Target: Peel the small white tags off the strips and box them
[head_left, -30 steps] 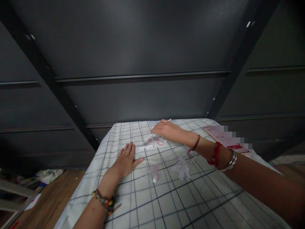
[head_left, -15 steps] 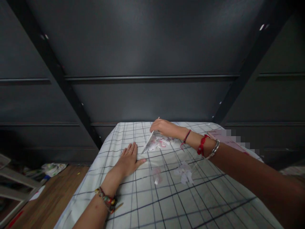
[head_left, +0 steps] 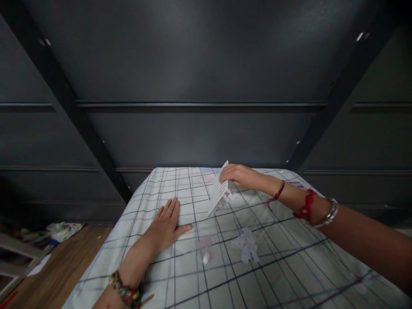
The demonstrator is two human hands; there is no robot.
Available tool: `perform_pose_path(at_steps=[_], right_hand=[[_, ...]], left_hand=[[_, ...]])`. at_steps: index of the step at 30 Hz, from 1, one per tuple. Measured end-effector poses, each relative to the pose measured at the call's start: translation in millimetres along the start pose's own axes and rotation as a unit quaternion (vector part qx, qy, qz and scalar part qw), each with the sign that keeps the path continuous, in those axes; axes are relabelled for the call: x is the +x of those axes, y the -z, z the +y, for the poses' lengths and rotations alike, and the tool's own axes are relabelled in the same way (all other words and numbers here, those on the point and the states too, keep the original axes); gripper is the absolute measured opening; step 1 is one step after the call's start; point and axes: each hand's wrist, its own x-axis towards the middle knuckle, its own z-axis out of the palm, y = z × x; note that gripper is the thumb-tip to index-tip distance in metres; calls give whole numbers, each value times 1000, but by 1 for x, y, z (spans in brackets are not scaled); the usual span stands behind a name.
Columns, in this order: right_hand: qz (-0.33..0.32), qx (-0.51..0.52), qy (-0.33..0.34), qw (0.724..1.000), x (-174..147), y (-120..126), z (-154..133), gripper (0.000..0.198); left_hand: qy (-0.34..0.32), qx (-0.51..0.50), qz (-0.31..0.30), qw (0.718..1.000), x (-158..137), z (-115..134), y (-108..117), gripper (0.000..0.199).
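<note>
My right hand (head_left: 236, 175) grips the upper part of a thin white slotted panel (head_left: 216, 196), held tilted on its edge above the cloth. Small white and pink paper scraps (head_left: 229, 196) lie just right of the panel, partly hidden by it and the hand. My left hand (head_left: 167, 225) rests flat on the checked cloth (head_left: 193, 283), fingers stretched and thumb out, holding nothing. Between the hands and nearer to me are a small clear and pinkish packet (head_left: 206, 249) and a pile of white paper strips (head_left: 246, 245).
A dark panelled wall (head_left: 199, 137) stands right behind the table's far edge. On the left, the cloth hangs down toward a wooden floor (head_left: 74, 257), with a pale frame (head_left: 16, 249) and crumpled cloth (head_left: 64, 231) there. A flat purplish item (head_left: 296, 185) lies partly behind my right forearm.
My right hand has moved right with the white panel, which is turned so its slots show. The scraps beside it now look more bunched to the right. My left hand stays flat.
</note>
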Motion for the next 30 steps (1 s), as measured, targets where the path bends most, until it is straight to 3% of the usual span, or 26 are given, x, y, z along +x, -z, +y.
perform_pose_path(at_steps=[3, 7, 16, 20, 25, 27, 30], right_hand=[[12, -40, -48, 998, -1, 9, 6, 41], [12, -89, -95, 991, 0, 16, 8, 32], [4, -115, -136, 984, -21, -2, -7, 35], [28, -115, -143, 983, -34, 4, -22, 42], [181, -138, -187, 956, -50, 16, -54, 48], [182, -152, -192, 952, -56, 19, -68, 54], [125, -158, -178, 963, -65, 15, -84, 59]], left_hand=[[8, 3, -1, 1000, -1, 1, 2, 91], [9, 18, 24, 999, 0, 1, 1, 92], [-4, 20, 34, 999, 1, -5, -6, 86], [7, 14, -1, 1000, 0, 0, 0, 90], [1, 13, -4, 1000, -1, 3, 3, 90], [-1, 16, -1, 1000, -1, 2, 2, 90], [-5, 18, -8, 1000, -1, 1, 2, 91]])
